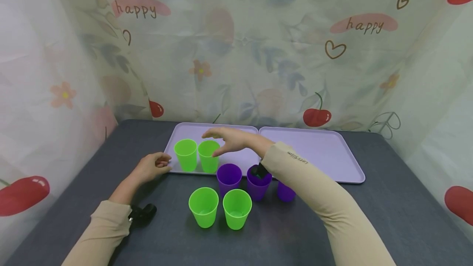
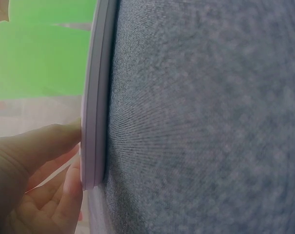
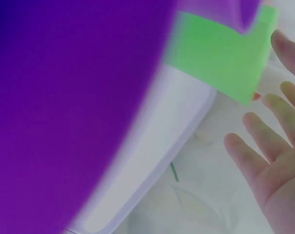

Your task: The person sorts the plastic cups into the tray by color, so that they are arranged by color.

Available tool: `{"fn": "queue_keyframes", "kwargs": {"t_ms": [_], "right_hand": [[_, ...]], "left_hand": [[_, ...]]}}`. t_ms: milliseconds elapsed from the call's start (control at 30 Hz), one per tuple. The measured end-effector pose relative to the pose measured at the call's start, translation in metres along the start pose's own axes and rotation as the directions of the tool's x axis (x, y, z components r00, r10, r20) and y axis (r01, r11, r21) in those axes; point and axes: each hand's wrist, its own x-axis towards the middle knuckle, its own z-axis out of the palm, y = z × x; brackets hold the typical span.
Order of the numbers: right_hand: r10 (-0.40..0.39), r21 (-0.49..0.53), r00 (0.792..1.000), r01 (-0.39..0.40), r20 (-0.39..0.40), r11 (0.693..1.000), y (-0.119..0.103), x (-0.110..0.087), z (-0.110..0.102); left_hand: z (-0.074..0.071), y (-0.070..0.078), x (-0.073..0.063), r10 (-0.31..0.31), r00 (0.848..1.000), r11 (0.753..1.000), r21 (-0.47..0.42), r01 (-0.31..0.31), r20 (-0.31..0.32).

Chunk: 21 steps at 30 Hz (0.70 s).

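My left hand [image 1: 150, 166] is at the front left corner of the left lilac tray [image 1: 236, 159], its thumb and fingers gripping the rim [image 2: 95, 107]. Two green cups [image 1: 186, 155] stand upright side by side on that tray. Above the second green cup [image 1: 208, 160] is my right hand [image 1: 233, 139], fingers spread and holding nothing; the right wrist view shows the bare palm [image 3: 284, 180]. Just in front of the tray are a purple cup [image 1: 229, 175], another purple cup [image 1: 258, 186] under my right wrist and a third [image 1: 286, 192] partly hidden by the sleeve.
Nearer to me, two more green cups [image 1: 203, 207] stand on the dark table [image 1: 162, 237]. A second lilac tray [image 1: 314, 147] adjoins the first on the right, with my right forearm across its front left part. A patterned curtain [image 1: 251, 81] hangs behind the table.
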Motion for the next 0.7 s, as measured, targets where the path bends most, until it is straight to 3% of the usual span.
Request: {"fn": "queue_keyframes", "kwargs": {"t_ms": [167, 400, 700], "right_hand": [[0.029, 0.105, 0.999, -0.024, -0.043, 0.994, -0.002, -0.012, -0.011], [-0.010, 0.168, 0.987, 0.037, -0.163, 0.985, -0.011, -0.041, -0.023], [-0.001, 0.229, 0.972, 0.056, -0.234, 0.972, -0.015, -0.081, -0.017]], "left_hand": [[0.001, 0.000, 0.000, -0.006, 1.000, 1.000, -0.003, 0.006, 0.004], [0.001, 0.001, -0.001, -0.015, 1.000, 1.000, -0.004, 0.015, 0.006], [0.001, -0.001, 0.000, -0.013, 1.000, 1.000, 0.005, 0.013, 0.002]]}}
